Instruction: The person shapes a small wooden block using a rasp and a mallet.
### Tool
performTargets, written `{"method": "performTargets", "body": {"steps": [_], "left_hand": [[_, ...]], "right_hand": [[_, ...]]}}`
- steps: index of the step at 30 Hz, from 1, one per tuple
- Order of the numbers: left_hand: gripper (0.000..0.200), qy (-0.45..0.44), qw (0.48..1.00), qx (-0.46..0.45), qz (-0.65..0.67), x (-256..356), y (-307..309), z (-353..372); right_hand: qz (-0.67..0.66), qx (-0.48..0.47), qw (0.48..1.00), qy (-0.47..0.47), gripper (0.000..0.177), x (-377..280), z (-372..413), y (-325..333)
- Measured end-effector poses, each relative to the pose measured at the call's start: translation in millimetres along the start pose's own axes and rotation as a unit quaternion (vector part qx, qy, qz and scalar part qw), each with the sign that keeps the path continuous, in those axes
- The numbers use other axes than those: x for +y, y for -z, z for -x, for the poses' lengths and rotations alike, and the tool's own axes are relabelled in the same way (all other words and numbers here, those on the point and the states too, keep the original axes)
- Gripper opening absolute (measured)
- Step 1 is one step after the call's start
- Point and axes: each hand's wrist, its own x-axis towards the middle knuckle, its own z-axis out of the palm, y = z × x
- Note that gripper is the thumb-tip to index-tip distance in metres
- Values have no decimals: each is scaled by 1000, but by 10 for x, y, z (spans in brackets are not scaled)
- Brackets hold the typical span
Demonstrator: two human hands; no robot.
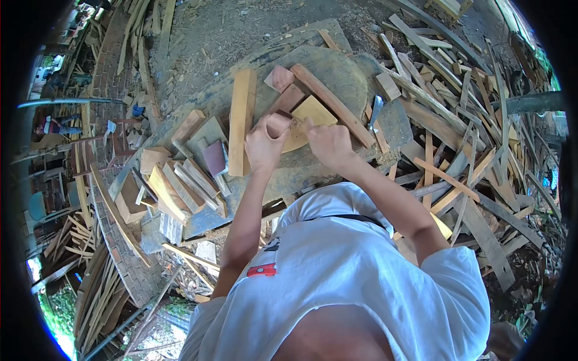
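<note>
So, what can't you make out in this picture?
All in the head view:
- anything pinched by the right hand: its own fingers hide it
- part of the small wooden block: covered by the left hand
- the red shirt patch's marking: too small
- the wood pile's far right: lost at the dark rim
</note>
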Motion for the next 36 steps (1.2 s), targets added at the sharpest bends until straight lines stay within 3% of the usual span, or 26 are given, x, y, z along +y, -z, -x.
{"method": "performTargets", "body": {"steps": [5,9,11,14,18,25,29,31,32,36], "left_hand": [[49,-2,1000,-18,10,-18,-58,36],[48,-41,998,12,34,90,-35,146],[48,-61,998,28,15,101,-21,106],[48,29,998,-11,48,42,-26,159],[50,10,1000,-16,9,-30,-88,92],[50,1,1000,-6,5,42,-64,144],[48,5,999,20,31,43,-46,138],[46,63,996,-64,-20,121,11,62],[44,16,1000,-14,-1,31,-66,81],[45,-14,1000,8,7,21,-112,158]], "right_hand": [[3,23,999,26,15,-78,236,83],[31,61,997,26,17,85,-21,-302],[-28,3,999,-15,18,99,-52,-225],[-17,22,1000,11,18,73,166,6],[-19,-12,1000,19,19,-86,188,65],[-14,36,999,6,20,66,-168,-347],[-7,46,999,7,19,61,75,-194],[0,36,999,21,20,-91,214,7],[10,36,999,30,20,-134,221,63],[27,78,997,11,24,6,-17,-277]]}}
